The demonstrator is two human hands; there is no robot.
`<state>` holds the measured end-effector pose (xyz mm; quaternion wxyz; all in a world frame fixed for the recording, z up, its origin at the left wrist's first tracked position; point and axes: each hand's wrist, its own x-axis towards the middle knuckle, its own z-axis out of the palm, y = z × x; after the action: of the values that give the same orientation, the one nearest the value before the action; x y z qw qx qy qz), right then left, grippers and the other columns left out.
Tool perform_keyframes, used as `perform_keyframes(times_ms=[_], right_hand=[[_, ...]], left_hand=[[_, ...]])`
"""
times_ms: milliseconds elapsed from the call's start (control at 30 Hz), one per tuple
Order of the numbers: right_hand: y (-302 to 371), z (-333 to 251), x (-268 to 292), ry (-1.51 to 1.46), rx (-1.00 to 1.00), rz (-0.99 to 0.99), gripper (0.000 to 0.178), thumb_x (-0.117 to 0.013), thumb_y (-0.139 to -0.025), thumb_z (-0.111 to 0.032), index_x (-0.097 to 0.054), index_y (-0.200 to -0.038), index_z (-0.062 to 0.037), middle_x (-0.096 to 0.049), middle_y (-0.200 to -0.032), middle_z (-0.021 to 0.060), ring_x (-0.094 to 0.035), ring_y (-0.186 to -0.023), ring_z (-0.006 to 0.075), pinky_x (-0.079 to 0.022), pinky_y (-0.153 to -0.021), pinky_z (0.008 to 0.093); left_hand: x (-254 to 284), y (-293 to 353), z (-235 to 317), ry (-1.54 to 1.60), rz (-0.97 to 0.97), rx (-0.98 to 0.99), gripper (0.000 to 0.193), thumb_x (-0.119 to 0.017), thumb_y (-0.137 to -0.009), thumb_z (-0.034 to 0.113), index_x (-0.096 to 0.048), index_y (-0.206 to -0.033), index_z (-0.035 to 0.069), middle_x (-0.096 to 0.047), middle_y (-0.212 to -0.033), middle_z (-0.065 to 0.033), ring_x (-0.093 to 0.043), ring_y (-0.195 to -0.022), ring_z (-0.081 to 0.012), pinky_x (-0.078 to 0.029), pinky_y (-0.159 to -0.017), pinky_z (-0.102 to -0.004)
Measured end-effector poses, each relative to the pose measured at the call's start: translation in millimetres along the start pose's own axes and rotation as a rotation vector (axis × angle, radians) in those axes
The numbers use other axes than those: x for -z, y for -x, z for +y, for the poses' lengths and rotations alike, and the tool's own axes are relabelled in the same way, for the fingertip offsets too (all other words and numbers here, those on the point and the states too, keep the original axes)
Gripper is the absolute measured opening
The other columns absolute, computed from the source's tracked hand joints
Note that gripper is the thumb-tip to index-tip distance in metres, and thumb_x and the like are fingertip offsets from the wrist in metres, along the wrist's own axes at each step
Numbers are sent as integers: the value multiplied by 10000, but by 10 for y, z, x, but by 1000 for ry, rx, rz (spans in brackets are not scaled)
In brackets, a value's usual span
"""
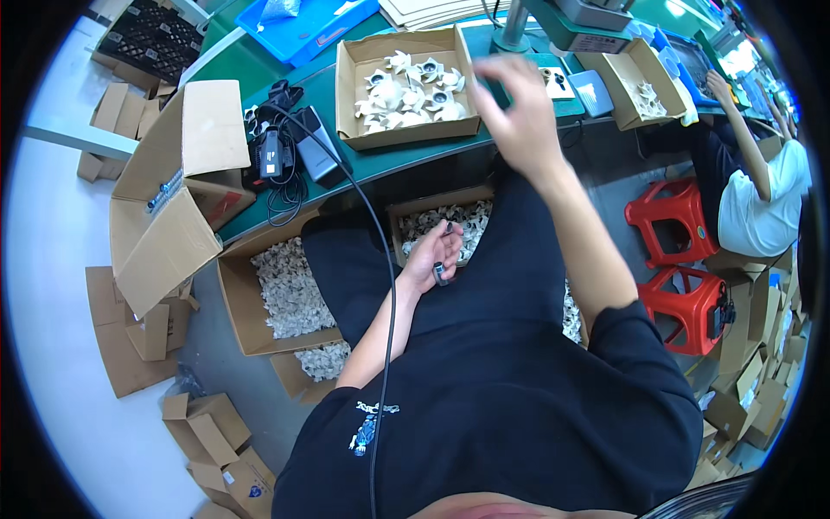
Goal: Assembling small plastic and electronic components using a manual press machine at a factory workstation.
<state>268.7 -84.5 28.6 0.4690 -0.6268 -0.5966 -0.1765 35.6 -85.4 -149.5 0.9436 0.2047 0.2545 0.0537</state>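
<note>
My left hand [430, 259] is palm up over my lap, its fingers curled round small dark cylindrical parts [440, 273]. My right hand [521, 117] is raised at the table edge, beside the right wall of a cardboard box [346, 91]. Motion blurs its fingers, and I cannot make out anything in them. White finned impellers [405, 93], some with dark centres, are heaped in that box. Just beyond the right hand, a small white plate [555, 84] with dark round parts lies near the bench machine's metal column [512, 36].
Power adapters and cables [281, 156] crowd the table's left side, by an open carton [212, 130]. A black cable [391, 285] hangs across my front. Boxes of small white pieces [296, 285] stand round my legs. Red stools [670, 223] and a co-worker [761, 195] are to the right.
</note>
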Motion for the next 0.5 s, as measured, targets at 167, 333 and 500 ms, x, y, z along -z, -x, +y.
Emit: perform_keyframes(times_ms=[167, 333, 500], right_hand=[[917, -399, 218, -511, -106, -478, 322, -687, -780, -70, -660, -1098, -31, -630, -1032, 120, -606, -920, 259, -495, -802, 352], [1211, -460, 223, -556, -289, -510, 358, -725, -755, -35, -664, -1108, -33, -635, -1005, 109, -614, -913, 226, -511, -746, 318], [1114, -278, 253, -510, -255, -469, 317, -754, -752, -46, -685, -1060, -27, -655, -946, 97, -628, -861, 212, -517, -715, 302]], left_hand=[[-457, 207, 126, 12, -174, -31, 426, -364, -1023, 467, -539, -1078, 83, -462, -683, -6, -437, -516, -97, -372, -384, -210], [-582, 129, 143, -124, -203, -23, 452, -356, -1023, 480, -543, -1088, 73, -466, -687, -1, -434, -509, -94, -382, -384, -209], [-771, 23, 211, 78, -227, 19, 439, -369, -1021, 470, -564, -996, 77, -470, -686, 5, -432, -508, -86, -383, -390, -203]])
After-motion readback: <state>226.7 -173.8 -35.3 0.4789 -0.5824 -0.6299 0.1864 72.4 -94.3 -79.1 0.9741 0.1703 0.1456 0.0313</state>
